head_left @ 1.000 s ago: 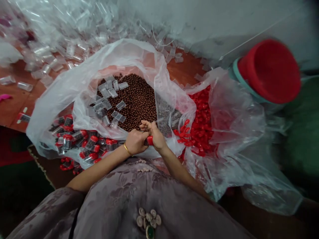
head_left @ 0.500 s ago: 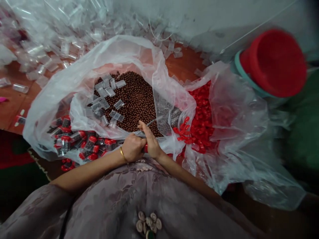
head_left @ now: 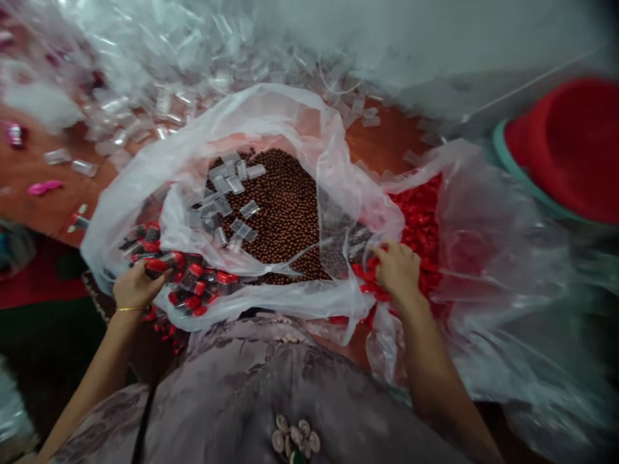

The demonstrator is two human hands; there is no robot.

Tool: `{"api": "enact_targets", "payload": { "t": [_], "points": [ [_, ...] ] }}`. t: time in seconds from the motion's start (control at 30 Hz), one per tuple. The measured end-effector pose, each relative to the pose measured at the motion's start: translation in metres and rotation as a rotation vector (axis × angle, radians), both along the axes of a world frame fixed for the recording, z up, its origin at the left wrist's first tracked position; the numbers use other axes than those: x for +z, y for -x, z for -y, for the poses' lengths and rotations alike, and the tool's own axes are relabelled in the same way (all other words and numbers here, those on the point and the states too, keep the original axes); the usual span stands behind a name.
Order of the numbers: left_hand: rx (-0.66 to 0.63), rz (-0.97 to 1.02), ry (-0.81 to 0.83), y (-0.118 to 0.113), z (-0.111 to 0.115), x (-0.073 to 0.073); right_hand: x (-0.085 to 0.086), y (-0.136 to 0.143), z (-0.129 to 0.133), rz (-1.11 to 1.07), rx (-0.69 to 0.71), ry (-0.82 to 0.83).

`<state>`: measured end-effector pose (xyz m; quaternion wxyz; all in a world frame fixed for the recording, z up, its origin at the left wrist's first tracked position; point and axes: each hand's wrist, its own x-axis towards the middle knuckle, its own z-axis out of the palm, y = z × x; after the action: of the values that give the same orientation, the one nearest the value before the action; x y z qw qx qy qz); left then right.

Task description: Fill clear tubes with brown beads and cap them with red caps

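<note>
No legible txt, labels, brands, nos. or signs on the containers (head_left: pixel 192 277), bags (head_left: pixel 488 225) or tubs (head_left: pixel 575 151).

Bright red caps (head_left: pixel 425 222), brown beads (head_left: pixel 285 212)

surface: orange-red tabletop (head_left: pixel 387 140); back left: heaped clear containers (head_left: pixel 140 122); far left: pink pieces (head_left: pixel 44 187); centre: translucent bag (head_left: pixel 271 106)

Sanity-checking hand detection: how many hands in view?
2. Left hand: at the near-left pile of red-capped containers, fingers at one of them. Right hand: at the near edge of the red caps. No sign of any hidden.
</note>
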<state>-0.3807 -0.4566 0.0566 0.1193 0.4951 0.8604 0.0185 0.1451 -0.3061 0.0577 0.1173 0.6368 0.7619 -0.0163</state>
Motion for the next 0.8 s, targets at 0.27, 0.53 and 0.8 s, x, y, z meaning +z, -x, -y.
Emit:
{"api": "enact_targets", "payload": {
  "t": [0.27,0.53,0.8],
  "points": [
    [-0.287,-0.138,-0.262,-0.056,-0.048,-0.002,-0.011,0.006,-0.002,0.12,0.078,-0.094],
    [-0.798,-0.001,-0.099,-0.112,-0.133,-0.039,0.002,0.076,0.022,-0.486,-0.329,-0.044],
    [-0.886,0.066,-0.115,-0.124,-0.136,-0.031,-0.029,0.204,0.014,-1.321,-0.543,0.454]
  ]
}}
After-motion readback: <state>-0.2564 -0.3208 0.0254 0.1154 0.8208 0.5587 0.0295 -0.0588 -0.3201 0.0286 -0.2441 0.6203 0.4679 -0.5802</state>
